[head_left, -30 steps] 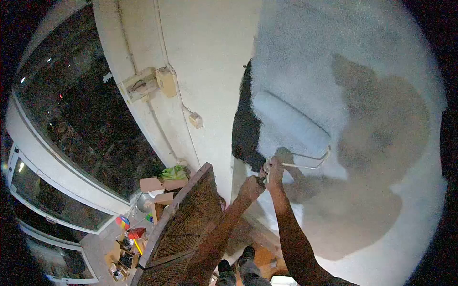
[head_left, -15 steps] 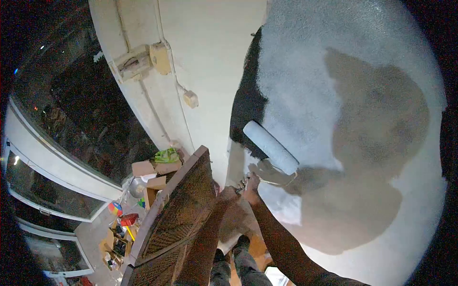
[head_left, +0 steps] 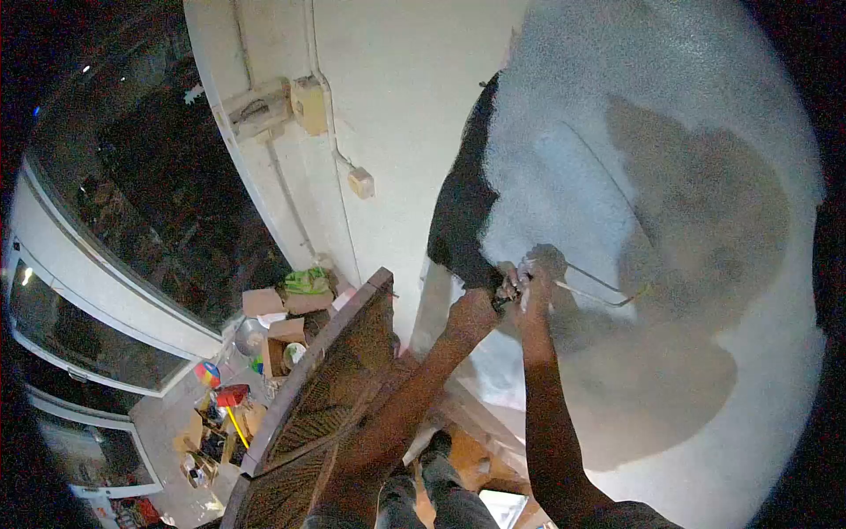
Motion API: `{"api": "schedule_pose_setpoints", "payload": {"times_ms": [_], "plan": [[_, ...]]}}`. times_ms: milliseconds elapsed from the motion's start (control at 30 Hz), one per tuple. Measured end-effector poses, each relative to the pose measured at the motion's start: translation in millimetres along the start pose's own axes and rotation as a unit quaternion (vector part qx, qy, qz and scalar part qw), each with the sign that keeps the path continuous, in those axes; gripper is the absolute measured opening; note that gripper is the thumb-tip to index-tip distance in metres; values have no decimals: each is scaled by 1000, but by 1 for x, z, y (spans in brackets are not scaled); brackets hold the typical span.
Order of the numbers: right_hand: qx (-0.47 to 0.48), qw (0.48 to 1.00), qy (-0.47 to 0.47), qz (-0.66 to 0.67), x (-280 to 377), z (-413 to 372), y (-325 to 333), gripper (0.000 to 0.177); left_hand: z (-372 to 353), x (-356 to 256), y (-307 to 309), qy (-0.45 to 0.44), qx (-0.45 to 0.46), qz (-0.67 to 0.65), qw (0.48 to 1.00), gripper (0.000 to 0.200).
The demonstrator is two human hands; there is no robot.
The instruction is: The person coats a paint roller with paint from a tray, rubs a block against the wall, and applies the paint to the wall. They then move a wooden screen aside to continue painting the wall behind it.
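Both hands meet on the handle of a paint roller [head_left: 599,176], whose pale sleeve lies against the light blue wall paint [head_left: 538,132] and blends with it. My left hand [head_left: 496,295] is closed around the lower handle. My right hand [head_left: 542,264] is closed on it just above and to the right. From the hands, the thin wire frame runs right and bends up to the roller's lower end. Left of the roller is a black painted strip [head_left: 463,212]. A large shadow falls over the wall on the right.
A brown carved wooden panel [head_left: 330,388] stands left of my legs. Beyond it are cardboard boxes [head_left: 284,344], a green bag [head_left: 307,281] and a red dustpan [head_left: 233,395]. Electrical boxes [head_left: 308,104] and conduit run along the wall near large windows [head_left: 159,159].
Both hands have moved up and right with the roller. Its sleeve has shifted from over the black strip's edge onto the blue paint further right.
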State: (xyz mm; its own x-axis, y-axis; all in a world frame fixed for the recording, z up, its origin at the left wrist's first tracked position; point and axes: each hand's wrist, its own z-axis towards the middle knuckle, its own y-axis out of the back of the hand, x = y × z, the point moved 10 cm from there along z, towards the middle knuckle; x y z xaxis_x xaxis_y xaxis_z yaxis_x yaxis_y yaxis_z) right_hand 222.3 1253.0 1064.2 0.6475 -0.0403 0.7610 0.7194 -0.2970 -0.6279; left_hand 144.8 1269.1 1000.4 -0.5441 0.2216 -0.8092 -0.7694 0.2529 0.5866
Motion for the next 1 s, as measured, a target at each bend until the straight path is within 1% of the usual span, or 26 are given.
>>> {"api": "schedule_pose_setpoints", "payload": {"times_ms": [33, 67, 133, 200, 267, 300, 367, 400, 433, 500, 533, 567, 600, 633, 700, 767, 800, 867, 900, 1000], "plan": [[-19, 1000, -13, 1, -1, -2, 6, 29, -4, 1, -3, 31, -4, -18, 999, 29], [-29, 999, -17, -22, -12, 3, 21, 30, -11, 1, -4, 40, 9, -18, 999, 28], [-44, 996, -27, -70, -66, 29, 82, 32, -35, 15, -6, 60, 33, -18, 997, 27], [-57, 994, -81, -41, -161, 60, 167, 32, -47, 56, -24, 86, 48, -9, 995, 26], [-114, 985, -124, -25, -207, 53, 196, 32, -55, 116, -55, 114, 63, 10, 991, 25], [-161, 977, -138, -26, -217, 39, 182, 31, -57, 147, -68, 123, 67, 23, 990, 25], [-201, 969, -128, -63, -248, 35, 192, 29, -63, 203, -91, 143, 78, 47, 986, 24], [-190, 972, -103, -94, -264, 42, 201, 28, -65, 224, -100, 145, 80, 57, 985, 24], [-166, 975, -131, -61, -284, 47, 214, 27, -67, 244, -108, 144, 81, 72, 984, 24], [-121, 974, -191, -1, -312, 47, 217, 24, -71, 275, -122, 141, 81, 93, 982, 23], [-150, 969, -195, -13, -311, 33, 200, 25, -73, 285, -128, 137, 80, 102, 982, 23], [-180, 963, -199, -26, -315, 22, 197, 26, -77, 296, -133, 133, 80, 112, 982, 22], [-171, 951, -258, 13, -337, 20, 207, 31, -80, 302, -134, 128, 78, 121, 981, 22], [-153, 956, -252, 14, -347, 22, 217, 30, -87, 307, -136, 129, 81, 130, 980, 22], [-115, 964, -241, 18, -353, 19, 210, 28, -97, 312, -136, 129, 87, 142, 977, 21], [-136, 966, -217, -27, -346, 11, 216, 26, -106, 308, -134, 138, 101, 147, 974, 21], [-142, 967, -206, -50, -338, 6, 213, 25, -113, 301, -130, 150, 109, 147, 972, 21], [-156, 955, -253, -20, -319, -11, 185, 24, -125, 277, -116, 177, 127, 139, 966, 20], [-166, 936, -308, 33, -306, -23, 164, 24, -128, 261, -107, 188, 134, 132, 964, 20], [-148, 946, -290, 10, -272, -29, 146, 26, -135, 203, -63, 197, 124, 50, 971, 20]]}}
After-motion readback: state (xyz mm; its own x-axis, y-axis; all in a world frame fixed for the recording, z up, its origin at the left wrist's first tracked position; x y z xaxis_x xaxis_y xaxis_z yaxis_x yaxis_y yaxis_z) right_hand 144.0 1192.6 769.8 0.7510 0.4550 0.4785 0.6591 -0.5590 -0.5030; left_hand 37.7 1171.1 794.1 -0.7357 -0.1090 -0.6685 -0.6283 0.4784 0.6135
